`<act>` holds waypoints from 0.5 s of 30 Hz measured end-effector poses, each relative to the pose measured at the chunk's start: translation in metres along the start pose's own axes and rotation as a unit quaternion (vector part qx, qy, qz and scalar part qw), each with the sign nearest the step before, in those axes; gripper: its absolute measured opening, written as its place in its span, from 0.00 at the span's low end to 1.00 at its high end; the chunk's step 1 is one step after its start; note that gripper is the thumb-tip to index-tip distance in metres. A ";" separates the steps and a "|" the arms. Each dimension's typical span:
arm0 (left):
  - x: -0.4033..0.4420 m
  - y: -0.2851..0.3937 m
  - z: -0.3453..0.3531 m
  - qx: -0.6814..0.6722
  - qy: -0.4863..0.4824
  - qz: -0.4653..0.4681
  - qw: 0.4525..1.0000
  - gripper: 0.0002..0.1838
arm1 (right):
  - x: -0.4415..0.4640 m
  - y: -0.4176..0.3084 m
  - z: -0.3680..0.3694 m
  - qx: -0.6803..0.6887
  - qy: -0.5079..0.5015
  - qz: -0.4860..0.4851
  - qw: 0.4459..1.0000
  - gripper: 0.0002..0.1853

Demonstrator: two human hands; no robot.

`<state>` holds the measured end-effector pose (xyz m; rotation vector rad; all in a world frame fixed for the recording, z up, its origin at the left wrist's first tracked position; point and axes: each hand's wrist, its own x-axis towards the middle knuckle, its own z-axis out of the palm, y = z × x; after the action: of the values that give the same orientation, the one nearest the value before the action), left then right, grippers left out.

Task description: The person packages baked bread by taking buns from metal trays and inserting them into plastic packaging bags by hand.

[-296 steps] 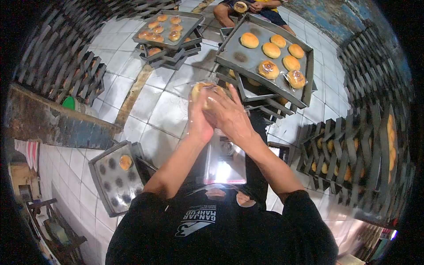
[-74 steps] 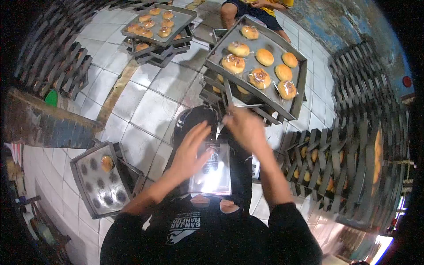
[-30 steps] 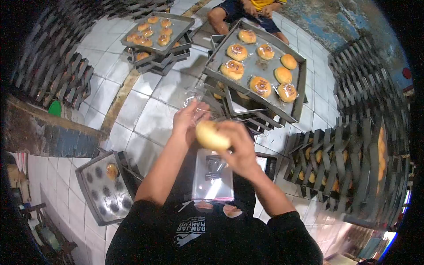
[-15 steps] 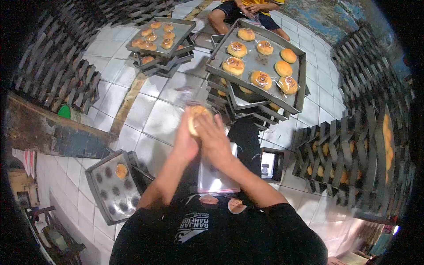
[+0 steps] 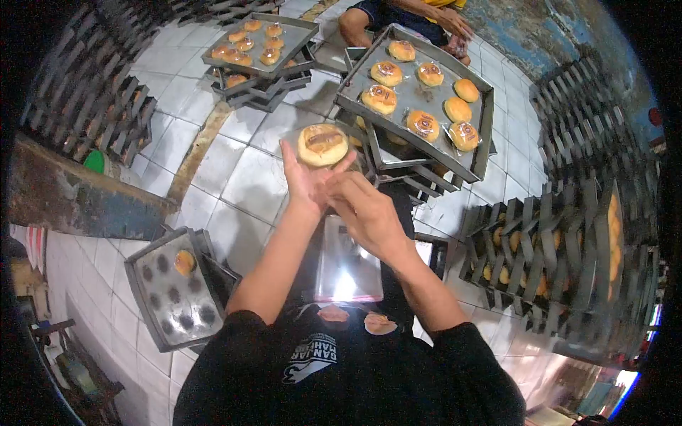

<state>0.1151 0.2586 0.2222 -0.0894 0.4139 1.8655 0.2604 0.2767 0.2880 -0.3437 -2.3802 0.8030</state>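
Observation:
A round golden bun (image 5: 323, 145) with a brown top rests on the palm and fingers of my left hand (image 5: 307, 186). Clear plastic shows around the bun. My right hand (image 5: 366, 216) is just below it, against the left palm, its fingers pinched together; whatever they hold is hidden. On my lap lies a stack of clear plastic bags (image 5: 348, 266), shiny with reflected light. Ahead to the right, a metal tray (image 5: 394, 117) on a stack of trays carries several buns, most in printed clear wrappers.
Another tray stack (image 5: 277, 69) with wrapped buns stands at the far left. Near my left arm, a dark-spotted tray (image 5: 153, 302) holds one bun (image 5: 185, 263). Racked trays of buns (image 5: 547, 248) stand at right. Another person's hand (image 5: 455, 23) is at the top.
The bun has moved up and away from me, out from between both hands onto the left hand. My right hand has slid down off it and pinched its fingers.

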 end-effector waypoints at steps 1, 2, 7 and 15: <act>0.000 -0.003 -0.002 -0.003 -0.010 -0.004 1.000 0.40 | -0.006 0.004 0.008 0.032 -0.012 0.035 0.999 0.06; 0.000 -0.003 0.002 -0.003 -0.021 -0.008 1.000 0.41 | -0.010 0.006 0.016 0.064 -0.020 0.069 0.995 0.05; 0.001 0.028 -0.015 0.056 0.004 0.000 0.998 0.36 | -0.016 -0.027 -0.020 0.403 -0.262 0.125 0.868 0.11; -0.064 0.018 -0.037 0.245 -0.030 0.016 0.969 0.29 | -0.018 -0.011 -0.001 -0.066 0.062 -0.089 0.992 0.21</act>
<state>0.1145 0.1834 0.2091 0.3078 0.8251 1.7420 0.2747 0.2609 0.2875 -0.2242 -2.3133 0.5281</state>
